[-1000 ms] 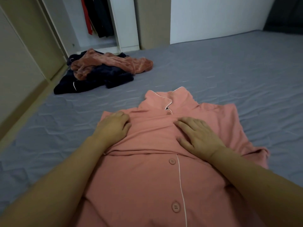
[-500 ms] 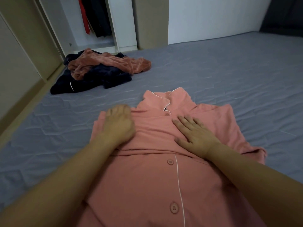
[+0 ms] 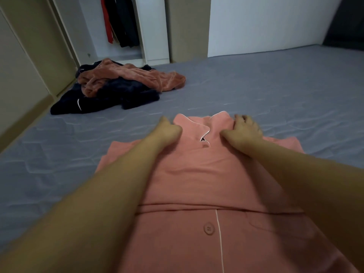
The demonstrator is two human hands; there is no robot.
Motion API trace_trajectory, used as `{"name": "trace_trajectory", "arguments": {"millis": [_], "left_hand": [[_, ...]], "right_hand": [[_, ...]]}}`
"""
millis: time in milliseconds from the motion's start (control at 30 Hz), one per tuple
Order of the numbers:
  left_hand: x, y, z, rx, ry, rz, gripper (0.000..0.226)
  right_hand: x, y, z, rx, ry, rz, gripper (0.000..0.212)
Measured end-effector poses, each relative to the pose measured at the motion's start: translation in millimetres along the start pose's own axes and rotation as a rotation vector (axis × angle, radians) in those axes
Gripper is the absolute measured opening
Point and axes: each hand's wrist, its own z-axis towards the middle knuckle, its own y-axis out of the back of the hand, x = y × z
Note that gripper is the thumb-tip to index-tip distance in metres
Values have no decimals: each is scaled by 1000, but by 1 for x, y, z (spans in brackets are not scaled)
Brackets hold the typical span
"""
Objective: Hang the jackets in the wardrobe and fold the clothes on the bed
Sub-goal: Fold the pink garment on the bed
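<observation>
Both hands are sliding up from the chest to the collar of the pink pajama top [image 3: 197,174], lying flat on the bed [image 3: 275,95]. Left hand [image 3: 167,131] and right hand [image 3: 244,129] are curling fingers at the shoulders; I'm reading this as gripping for the fold. Dark and rust clothes pile [image 3: 118,89] is waiting.

The pyjama shirt [image 3: 197,174] is salmon pink, edged with thin white piping, its buttons [image 3: 208,228] the same pink; the bed [image 3: 275,91] wears a grey-blue quilted sheet; the heaped clothes are rust-orange plush [image 3: 134,74] over navy with white piping [image 3: 102,101]; the wardrobe [image 3: 153,26] is white, holding red [image 3: 107,22] and dark hanging garments [image 3: 126,22].
</observation>
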Motion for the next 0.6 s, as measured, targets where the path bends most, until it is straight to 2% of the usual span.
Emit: {"name": "trace_trajectory", "arguments": {"millis": [33, 133, 233, 333, 400, 467, 500, 567, 600], "left_hand": [[-4, -3, 9, -32, 56, -34, 72], [-17, -6, 20, -68, 74, -188, 11], [-25, 1, 15, -39, 35, -337, 7], [-27, 14, -12, -17, -149, -557, 36], [-21, 21, -43, -8, -244, -642, 40], [-7, 32, -74, 65, -301, -625, 24], [2, 39, -89, 137, -317, -553, 20], [19, 50, -114, 262, -337, -372, 23], [23, 53, -119, 261, -350, -314, 28]], "right_hand": [[4, 1, 8, 29, -79, 109, 65], [17, 12, 20, 120, -190, 552, 7], [17, 26, 23, 109, -126, 675, 14], [16, 41, 0, -6, 50, 827, 20], [14, 49, -28, -102, 173, 913, 31], [1, 56, -62, -102, 324, 853, 39], [-11, 58, -79, -50, 405, 749, 39], [-34, 67, -107, 54, 530, 454, 36], [-42, 71, -113, 54, 572, 337, 35]]}}
